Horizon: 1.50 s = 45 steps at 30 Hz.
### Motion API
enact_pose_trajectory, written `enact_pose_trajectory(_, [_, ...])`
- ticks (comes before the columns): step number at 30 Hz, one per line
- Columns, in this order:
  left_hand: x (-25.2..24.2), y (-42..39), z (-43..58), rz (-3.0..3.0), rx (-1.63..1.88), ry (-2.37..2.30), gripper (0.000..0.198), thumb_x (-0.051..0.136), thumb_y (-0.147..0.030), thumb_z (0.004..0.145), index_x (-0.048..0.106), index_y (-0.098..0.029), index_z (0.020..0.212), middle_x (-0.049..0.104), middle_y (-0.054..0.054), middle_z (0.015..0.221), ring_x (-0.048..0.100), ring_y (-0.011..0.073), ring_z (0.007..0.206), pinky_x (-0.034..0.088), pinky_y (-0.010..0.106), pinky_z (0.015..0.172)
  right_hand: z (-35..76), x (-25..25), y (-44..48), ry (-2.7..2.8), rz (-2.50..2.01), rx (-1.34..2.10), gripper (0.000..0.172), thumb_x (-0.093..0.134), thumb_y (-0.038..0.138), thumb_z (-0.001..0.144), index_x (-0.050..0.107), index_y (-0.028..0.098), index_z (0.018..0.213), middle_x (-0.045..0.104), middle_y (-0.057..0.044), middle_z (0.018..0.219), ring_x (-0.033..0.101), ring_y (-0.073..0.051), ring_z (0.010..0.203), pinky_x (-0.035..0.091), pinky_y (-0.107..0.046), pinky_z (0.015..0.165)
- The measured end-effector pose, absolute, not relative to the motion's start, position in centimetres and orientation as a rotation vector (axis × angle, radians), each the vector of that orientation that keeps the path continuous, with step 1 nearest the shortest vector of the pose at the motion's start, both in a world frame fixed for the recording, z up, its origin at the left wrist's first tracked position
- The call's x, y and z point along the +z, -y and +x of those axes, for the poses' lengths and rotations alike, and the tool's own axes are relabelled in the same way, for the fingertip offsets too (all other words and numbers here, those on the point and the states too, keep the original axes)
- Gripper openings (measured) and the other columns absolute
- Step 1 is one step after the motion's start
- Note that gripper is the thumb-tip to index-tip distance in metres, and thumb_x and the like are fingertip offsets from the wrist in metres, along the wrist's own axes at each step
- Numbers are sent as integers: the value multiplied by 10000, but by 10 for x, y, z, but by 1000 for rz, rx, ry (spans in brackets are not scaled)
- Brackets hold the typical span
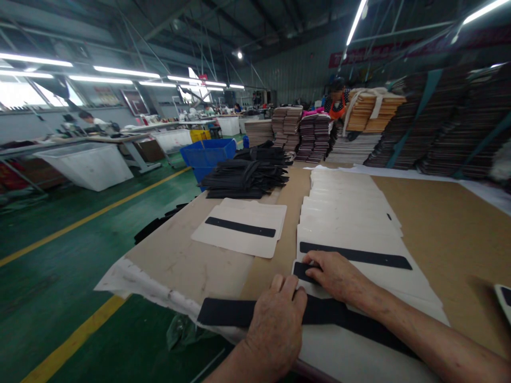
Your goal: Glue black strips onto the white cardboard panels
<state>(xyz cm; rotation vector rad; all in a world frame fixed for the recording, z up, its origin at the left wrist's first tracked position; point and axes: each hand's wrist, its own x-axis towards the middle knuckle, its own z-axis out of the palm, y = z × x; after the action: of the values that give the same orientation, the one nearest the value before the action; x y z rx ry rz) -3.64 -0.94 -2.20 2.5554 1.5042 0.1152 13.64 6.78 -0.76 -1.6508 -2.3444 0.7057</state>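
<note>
My left hand (277, 322) is closed, its curled fingertips at a long black strip (227, 312) that lies near the front table edge. Just beyond it, my right hand (337, 274) pinches the end of another black strip (304, 272) on a white panel; the hand hides the rest of that strip. Behind my right hand, one more black strip (359, 255) lies across the overlapping white panels (343, 213). To the left, a separate white panel (235, 246) carries a black strip (239, 226) with small marks near its ends.
Black pieces are piled (245, 178) at the table's far left, beside a blue bin (207, 154). Stacks of dark sheets (447, 122) stand at the back right. A person in orange (337, 109) is behind the stacks. A white-edged piece (503, 298) shows at far right.
</note>
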Motion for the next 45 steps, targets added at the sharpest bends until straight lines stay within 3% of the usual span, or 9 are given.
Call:
enact_pose_trajectory(8, [-13,10,-36,2588,57,-1509,310,446,-195,885,593,-182,1158,451,78,1465,462,282,1165,514,412,915,136,-6,-66,2341,-1678,710,210,556,195,836,683,235,997,746,-38,979,679,-216,930,444,-299,808])
enact_pose_trajectory(18, [-15,9,-34,2615,30,-1520,350,486,-160,849,596,-172,1180,428,98,1497,466,299,1206,495,423,964,138,-1,-66,2353,-1714,646,253,566,221,824,682,227,1049,735,-54,1001,668,-227,939,443,-315,809])
enact_pose_trajectory(25, [-13,7,-35,2608,-5,-1488,372,475,-133,835,603,-169,1183,404,125,1514,467,313,1226,479,437,990,235,4,-35,2201,-1813,857,469,655,347,747,632,284,1211,703,-20,962,641,-205,823,460,-312,731])
enact_pose_trajectory(30, [-23,4,-37,2623,24,-1516,507,434,-37,763,608,-187,1215,415,84,1514,460,288,1222,455,424,1017,304,-7,12,1871,-1880,1061,311,586,373,801,660,248,1077,708,-39,1000,635,-228,929,467,-338,841])
enact_pose_trajectory(33, [-30,3,-39,2655,22,-1523,574,442,-27,728,595,-189,1256,410,82,1518,465,269,1215,446,411,1025,311,-21,30,1606,-1820,1161,262,550,433,838,644,236,984,705,-21,942,639,-204,897,474,-314,828])
enact_pose_trajectory(39, [-35,-1,-41,2804,-109,-1486,606,426,-13,711,598,-159,1274,420,105,1511,426,290,1277,391,463,1074,300,-39,35,1309,-1938,913,240,591,442,779,597,243,913,560,49,673,534,-146,622,423,-273,603])
enact_pose_trajectory(41, [-37,-2,-41,2804,-114,-1525,636,432,-5,699,587,-179,1291,412,88,1519,437,284,1270,396,459,1072,299,-39,34,1317,-1983,823,222,587,434,769,583,247,888,493,64,629,494,-138,587,394,-269,581])
enact_pose_trajectory(45, [-41,-2,-43,2804,-114,-1546,676,455,1,672,578,-203,1304,396,62,1533,434,280,1281,386,452,1092,298,-35,29,1351,-2033,690,224,568,425,759,577,242,889,499,55,645,508,-147,610,389,-280,605])
